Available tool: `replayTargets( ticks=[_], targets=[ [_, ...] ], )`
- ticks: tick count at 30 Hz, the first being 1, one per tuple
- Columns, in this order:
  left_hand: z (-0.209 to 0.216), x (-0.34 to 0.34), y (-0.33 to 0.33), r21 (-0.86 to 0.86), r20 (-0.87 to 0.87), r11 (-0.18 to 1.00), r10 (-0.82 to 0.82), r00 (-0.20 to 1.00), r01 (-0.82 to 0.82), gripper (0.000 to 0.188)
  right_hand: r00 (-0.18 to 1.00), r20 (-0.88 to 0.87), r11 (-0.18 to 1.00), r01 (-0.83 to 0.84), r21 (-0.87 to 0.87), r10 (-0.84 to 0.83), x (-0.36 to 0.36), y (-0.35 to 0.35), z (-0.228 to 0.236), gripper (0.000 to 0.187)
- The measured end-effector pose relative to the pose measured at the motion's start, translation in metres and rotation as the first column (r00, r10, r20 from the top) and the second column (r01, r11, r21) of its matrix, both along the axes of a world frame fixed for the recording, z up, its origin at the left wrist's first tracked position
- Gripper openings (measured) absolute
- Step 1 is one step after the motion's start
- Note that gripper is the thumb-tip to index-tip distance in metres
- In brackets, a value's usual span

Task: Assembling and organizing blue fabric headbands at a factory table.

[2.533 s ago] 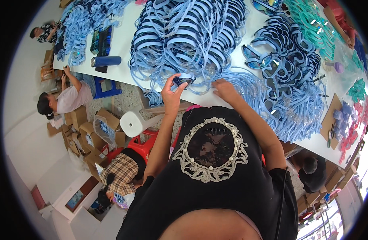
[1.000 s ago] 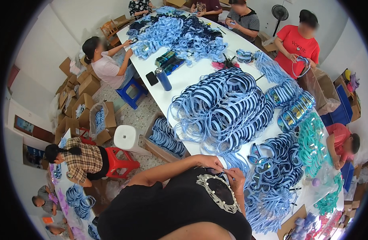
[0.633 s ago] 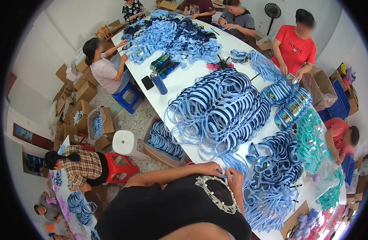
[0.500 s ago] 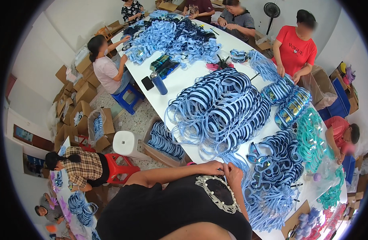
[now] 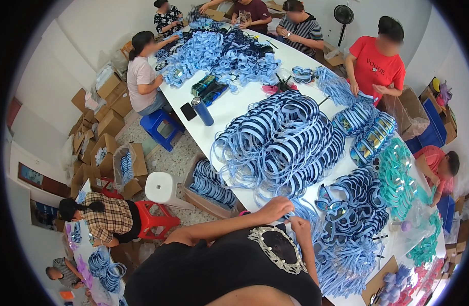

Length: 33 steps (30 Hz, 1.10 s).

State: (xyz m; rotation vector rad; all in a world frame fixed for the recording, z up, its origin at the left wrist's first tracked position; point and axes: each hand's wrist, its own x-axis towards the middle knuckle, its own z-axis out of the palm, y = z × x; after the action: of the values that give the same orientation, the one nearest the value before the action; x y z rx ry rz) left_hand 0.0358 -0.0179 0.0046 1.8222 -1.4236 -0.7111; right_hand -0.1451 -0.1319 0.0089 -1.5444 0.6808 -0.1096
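My left hand [image 5: 279, 207] and my right hand [image 5: 299, 223] are close together in front of my chest, at the table's near edge. Both are closed, pinching a short light blue strap [image 5: 290, 214] that shows between the fingers; most of it is hidden. Just beyond and beside them lie loose light blue straps [image 5: 308, 214]. To the right is a pile of dark and light blue swim goggles [image 5: 354, 199], with clear-and-blue straps [image 5: 346, 265] spread nearer to me. A large nested stack of blue goggles [image 5: 280, 137] fills the table ahead.
The white table [image 5: 226, 115] also bears a blue bottle [image 5: 202, 111], a black phone [image 5: 188, 110], teal goggles [image 5: 396, 178] and a far heap of blue goggles [image 5: 204, 51]. A white stool [image 5: 161, 186] and a carton of goggles [image 5: 209, 186] stand left. Several co-workers sit or stand around.
My left hand has lifted slightly up and away from my right, showing the light blue strap between them. The co-worker at the left sits more upright; the one in red has lifted a hand.
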Motion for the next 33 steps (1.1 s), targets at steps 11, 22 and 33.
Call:
replayTargets(
  ticks=[11, 22, 33],
  targets=[
    [-0.018, 0.032, -0.01, 0.354, -0.932, 0.912, 0.326, -0.157, -0.207, 0.035, 0.929, 0.187, 0.731, -0.118, -0.672, 0.321, 0.016, 0.011, 0.051, 0.011],
    [0.036, 0.082, 0.014, 0.146, -0.975, 0.976, 0.114, -0.19, -0.161, 0.044, 0.911, 0.235, 0.634, -0.037, -0.772, 0.34, 0.023, 0.014, 0.053, 0.015],
    [0.117, 0.088, 0.022, 0.047, -0.949, 0.997, 0.064, 0.309, -0.062, 0.028, 0.941, 0.264, 0.658, 0.063, -0.75, 0.211, 0.022, 0.014, 0.053, 0.016]
  ],
)
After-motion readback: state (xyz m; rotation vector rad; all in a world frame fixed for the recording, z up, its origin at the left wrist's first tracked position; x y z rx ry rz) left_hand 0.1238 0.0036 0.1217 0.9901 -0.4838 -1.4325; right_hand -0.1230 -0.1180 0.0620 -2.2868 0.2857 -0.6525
